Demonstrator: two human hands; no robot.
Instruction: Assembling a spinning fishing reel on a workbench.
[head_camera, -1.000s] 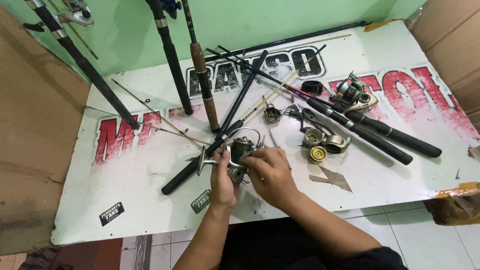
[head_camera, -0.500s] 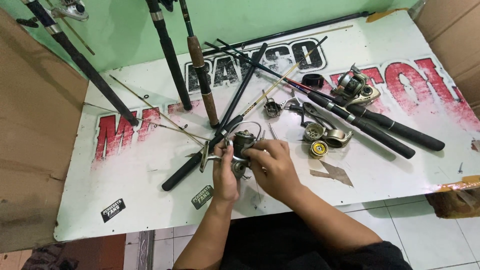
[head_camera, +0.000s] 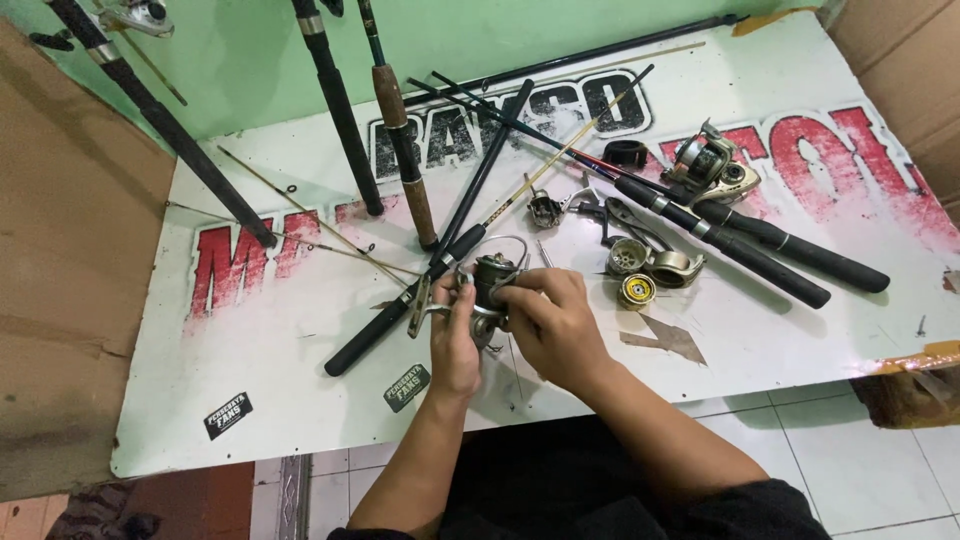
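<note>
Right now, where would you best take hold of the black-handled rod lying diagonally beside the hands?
Grip the black-handled rod on its thick foam handle, coming from the left: that end lies bare on the white board, while its thin upper part runs under the crossed rods.

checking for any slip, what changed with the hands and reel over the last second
Little changed. The right hand shifted a bit on the reel, fingers curling over its top; the left hand kept gripping it from below. Nothing was let go. Rods, loose spool and second reel on the table stayed put.
</note>
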